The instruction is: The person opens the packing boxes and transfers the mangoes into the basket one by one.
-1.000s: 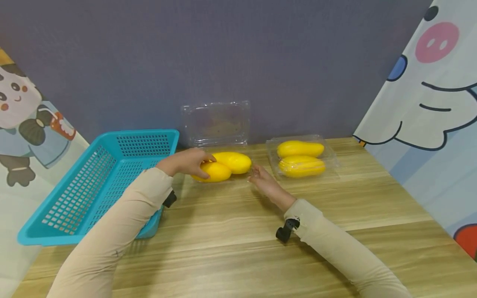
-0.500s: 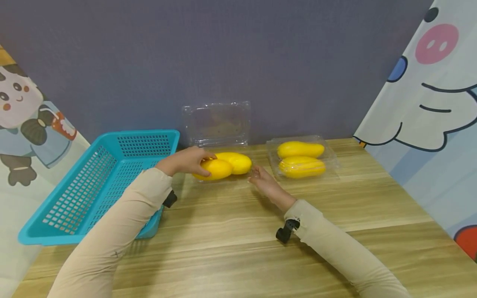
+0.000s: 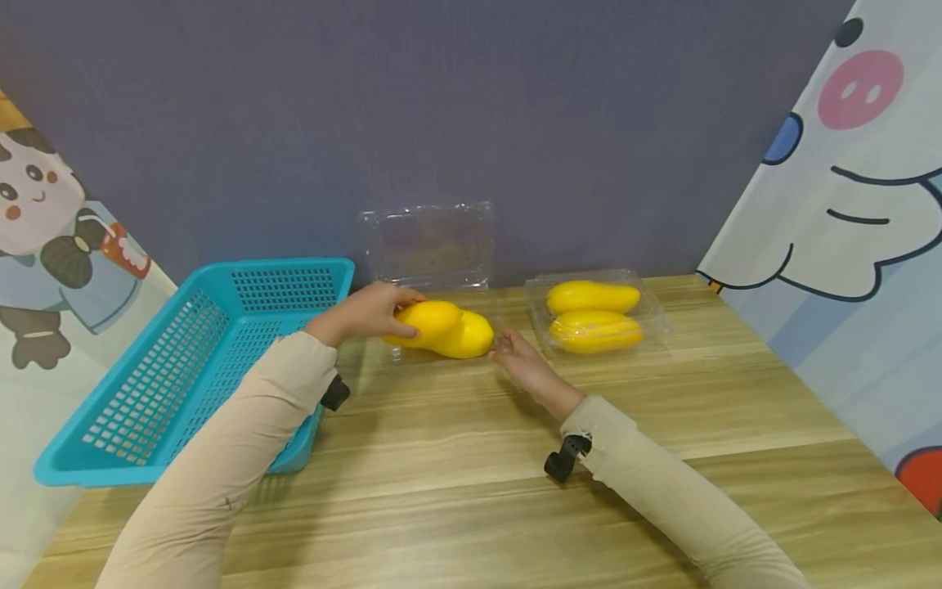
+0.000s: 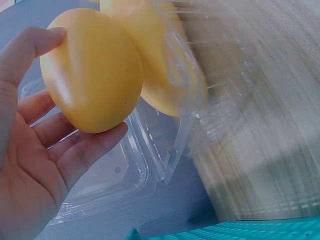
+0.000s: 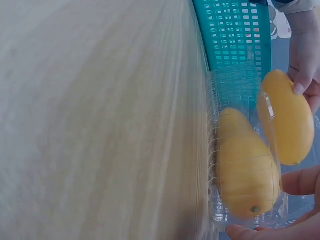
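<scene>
My left hand (image 3: 375, 311) grips a smooth yellow papaya (image 4: 92, 70), thumb on one side and fingers on the other. It is raised at the back side of a clear hinged plastic box (image 5: 235, 77). In that box lies a second papaya (image 5: 247, 170), its stem end toward my right hand (image 3: 526, 364). The box's lid (image 3: 430, 245) stands open against the back wall. My right hand holds the right end of the box, with thumb and fingers at its end wall. The papayas overlap in the head view.
A turquoise perforated basket (image 3: 338, 282) stands at the left, beside the left forearm. To the right, another clear box (image 3: 540, 327) contains two papayas (image 3: 594, 296). The grey-purple wall (image 3: 515, 147) rises directly behind the wooden table (image 3: 456, 491).
My left hand has lifted its papaya and shifted it backward. The other papaya, earlier behind it, now lies at the front of the box. My right hand has stayed in place.
</scene>
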### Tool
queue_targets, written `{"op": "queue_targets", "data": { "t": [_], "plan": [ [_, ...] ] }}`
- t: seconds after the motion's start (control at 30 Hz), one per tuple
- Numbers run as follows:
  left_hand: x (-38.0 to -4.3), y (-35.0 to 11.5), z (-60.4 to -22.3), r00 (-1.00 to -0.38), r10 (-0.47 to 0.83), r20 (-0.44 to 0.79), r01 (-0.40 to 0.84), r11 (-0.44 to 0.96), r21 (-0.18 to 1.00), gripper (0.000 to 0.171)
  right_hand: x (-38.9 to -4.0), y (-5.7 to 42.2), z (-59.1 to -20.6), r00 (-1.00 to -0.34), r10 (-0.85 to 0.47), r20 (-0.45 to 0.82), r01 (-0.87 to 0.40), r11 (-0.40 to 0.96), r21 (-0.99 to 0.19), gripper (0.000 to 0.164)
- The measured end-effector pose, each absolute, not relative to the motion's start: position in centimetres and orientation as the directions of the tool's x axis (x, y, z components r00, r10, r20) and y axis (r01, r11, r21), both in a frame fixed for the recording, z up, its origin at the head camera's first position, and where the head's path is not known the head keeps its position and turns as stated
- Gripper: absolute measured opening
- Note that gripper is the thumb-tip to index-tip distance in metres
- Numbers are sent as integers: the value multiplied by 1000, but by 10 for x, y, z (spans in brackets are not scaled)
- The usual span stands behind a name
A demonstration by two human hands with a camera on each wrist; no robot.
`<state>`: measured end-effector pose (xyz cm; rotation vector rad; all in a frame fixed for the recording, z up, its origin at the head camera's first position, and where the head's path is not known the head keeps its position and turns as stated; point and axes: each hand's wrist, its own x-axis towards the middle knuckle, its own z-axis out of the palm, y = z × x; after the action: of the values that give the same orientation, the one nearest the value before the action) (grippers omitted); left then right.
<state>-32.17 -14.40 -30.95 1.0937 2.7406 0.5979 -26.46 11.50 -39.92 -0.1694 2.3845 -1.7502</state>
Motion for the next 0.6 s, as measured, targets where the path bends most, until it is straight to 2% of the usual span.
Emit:
{"op": "queue_targets", "data": {
  "t": [0.6],
  "plan": [
    [-317,-142,-299,-838,545,27,462,682,567,62,-258,115,-388,-971,-216,-101,32,301,-953,62]
  ]
}}
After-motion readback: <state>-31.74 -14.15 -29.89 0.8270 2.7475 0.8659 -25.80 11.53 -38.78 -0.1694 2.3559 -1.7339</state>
